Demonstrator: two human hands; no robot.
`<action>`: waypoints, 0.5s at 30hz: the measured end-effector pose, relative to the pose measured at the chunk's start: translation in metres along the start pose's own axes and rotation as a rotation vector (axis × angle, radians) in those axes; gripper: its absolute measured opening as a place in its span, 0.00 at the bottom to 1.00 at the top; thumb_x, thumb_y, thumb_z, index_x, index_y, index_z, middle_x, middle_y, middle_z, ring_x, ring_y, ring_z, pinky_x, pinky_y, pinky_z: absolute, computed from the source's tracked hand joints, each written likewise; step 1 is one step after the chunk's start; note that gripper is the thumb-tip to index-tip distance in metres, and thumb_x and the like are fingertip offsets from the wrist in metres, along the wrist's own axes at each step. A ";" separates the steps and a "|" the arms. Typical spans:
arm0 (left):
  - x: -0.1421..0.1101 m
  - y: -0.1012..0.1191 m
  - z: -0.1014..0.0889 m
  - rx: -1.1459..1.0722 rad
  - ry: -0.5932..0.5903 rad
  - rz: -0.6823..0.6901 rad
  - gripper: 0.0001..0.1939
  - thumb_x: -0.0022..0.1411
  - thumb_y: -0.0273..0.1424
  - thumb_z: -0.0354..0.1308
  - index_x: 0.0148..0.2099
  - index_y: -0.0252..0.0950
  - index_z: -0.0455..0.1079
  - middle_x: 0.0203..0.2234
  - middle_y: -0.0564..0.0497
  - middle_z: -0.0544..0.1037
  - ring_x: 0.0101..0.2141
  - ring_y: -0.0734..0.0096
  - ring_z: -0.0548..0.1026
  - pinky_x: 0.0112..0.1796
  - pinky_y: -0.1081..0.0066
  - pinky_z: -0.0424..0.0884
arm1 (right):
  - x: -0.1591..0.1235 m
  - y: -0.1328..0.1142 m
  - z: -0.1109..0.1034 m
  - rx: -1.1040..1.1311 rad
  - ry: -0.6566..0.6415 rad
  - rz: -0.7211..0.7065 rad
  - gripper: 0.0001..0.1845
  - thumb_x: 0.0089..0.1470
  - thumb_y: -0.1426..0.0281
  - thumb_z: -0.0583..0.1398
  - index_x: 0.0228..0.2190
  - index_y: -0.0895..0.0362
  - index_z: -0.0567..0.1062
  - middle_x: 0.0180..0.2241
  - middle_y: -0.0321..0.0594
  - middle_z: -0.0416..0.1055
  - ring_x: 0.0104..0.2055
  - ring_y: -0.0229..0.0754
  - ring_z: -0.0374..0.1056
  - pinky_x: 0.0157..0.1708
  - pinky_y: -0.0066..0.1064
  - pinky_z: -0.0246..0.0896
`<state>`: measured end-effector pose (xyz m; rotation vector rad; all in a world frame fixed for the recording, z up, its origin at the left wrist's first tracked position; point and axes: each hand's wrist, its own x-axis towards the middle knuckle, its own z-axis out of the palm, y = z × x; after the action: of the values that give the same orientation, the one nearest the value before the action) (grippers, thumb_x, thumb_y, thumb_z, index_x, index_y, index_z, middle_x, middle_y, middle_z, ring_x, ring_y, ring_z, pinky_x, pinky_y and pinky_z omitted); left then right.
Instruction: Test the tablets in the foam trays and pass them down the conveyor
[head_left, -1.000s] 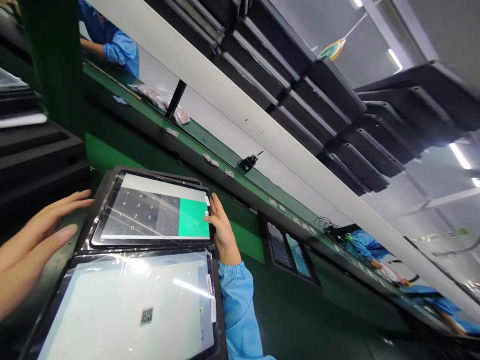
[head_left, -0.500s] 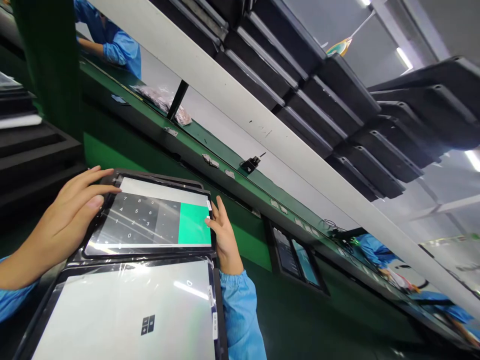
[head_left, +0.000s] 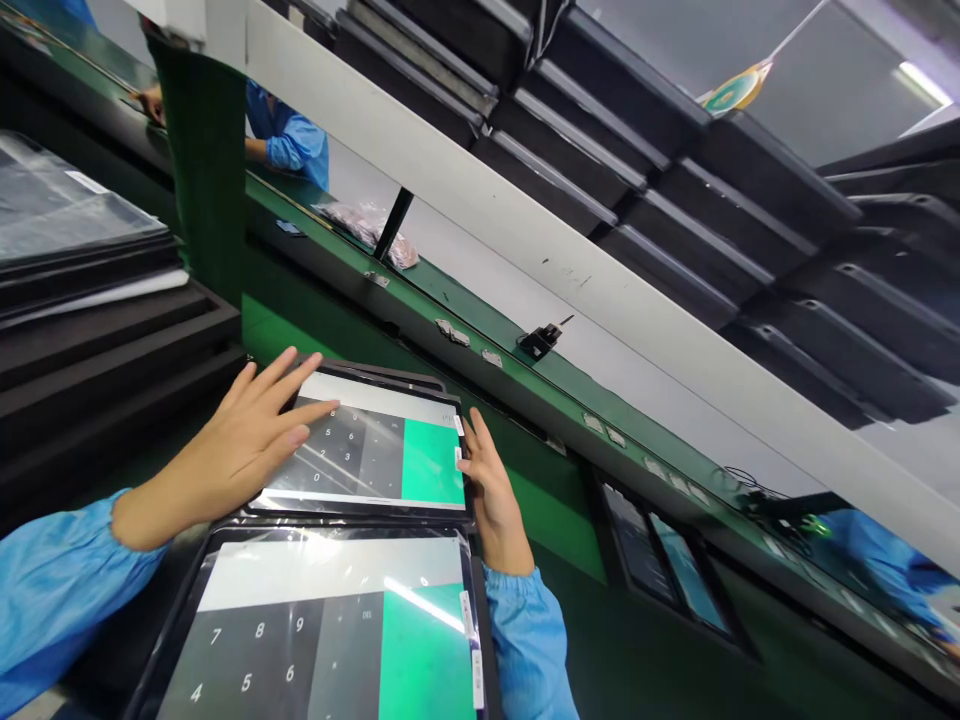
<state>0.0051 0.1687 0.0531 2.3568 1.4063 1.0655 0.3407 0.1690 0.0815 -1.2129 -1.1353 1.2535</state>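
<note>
Two tablets lie one above the other in front of me. On the upper tablet [head_left: 433, 460], a calculator screen shows dark number keys and a green block at right. My left hand [head_left: 251, 435] is open over its left part, fingers spread, one fingertip on the glass near the 8. My right hand [head_left: 491, 490] grips the right edge of that tablet, thumb on the front by the small white labels, other fingers along the side. Nearer to me, the lower tablet [head_left: 429, 655] under clear film also shows a calculator, untouched by either hand; its bottom is cut off.
Black trays [head_left: 112, 350] with film-wrapped panels [head_left: 67, 205] are stacked at left. Another tray with two screens [head_left: 667, 560] lies at right. A ledge holds a black plug adapter [head_left: 541, 340] and small metal parts [head_left: 452, 332]. Dark cases [head_left: 622, 150] hang overhead. Blue-sleeved people work beyond.
My left hand has moved right, from beside the upper tablet onto its screen. The lower tablet's display went from a pale screen to a calculator. My view has shifted left.
</note>
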 end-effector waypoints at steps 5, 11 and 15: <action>-0.011 0.003 0.001 0.022 0.136 -0.118 0.22 0.75 0.41 0.40 0.55 0.44 0.74 0.70 0.49 0.58 0.72 0.49 0.46 0.67 0.35 0.40 | -0.002 0.000 -0.001 0.008 -0.029 -0.014 0.46 0.42 0.73 0.65 0.64 0.41 0.66 0.68 0.30 0.61 0.73 0.52 0.51 0.71 0.50 0.47; -0.017 -0.004 0.016 -0.299 0.408 -0.229 0.36 0.72 0.51 0.46 0.74 0.43 0.43 0.73 0.44 0.49 0.73 0.53 0.40 0.70 0.43 0.40 | 0.002 0.002 -0.003 -0.059 -0.041 -0.016 0.51 0.40 0.74 0.69 0.65 0.42 0.63 0.70 0.33 0.58 0.75 0.49 0.47 0.72 0.48 0.41; -0.020 -0.010 0.024 -0.423 0.484 -0.250 0.35 0.71 0.52 0.46 0.73 0.42 0.48 0.70 0.44 0.56 0.71 0.54 0.48 0.71 0.49 0.47 | 0.006 0.007 -0.005 -0.080 -0.016 -0.003 0.51 0.43 0.68 0.71 0.66 0.42 0.60 0.70 0.35 0.56 0.74 0.50 0.47 0.72 0.49 0.41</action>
<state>0.0084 0.1619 0.0205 1.6462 1.3878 1.7274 0.3455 0.1745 0.0741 -1.2618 -1.2080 1.2276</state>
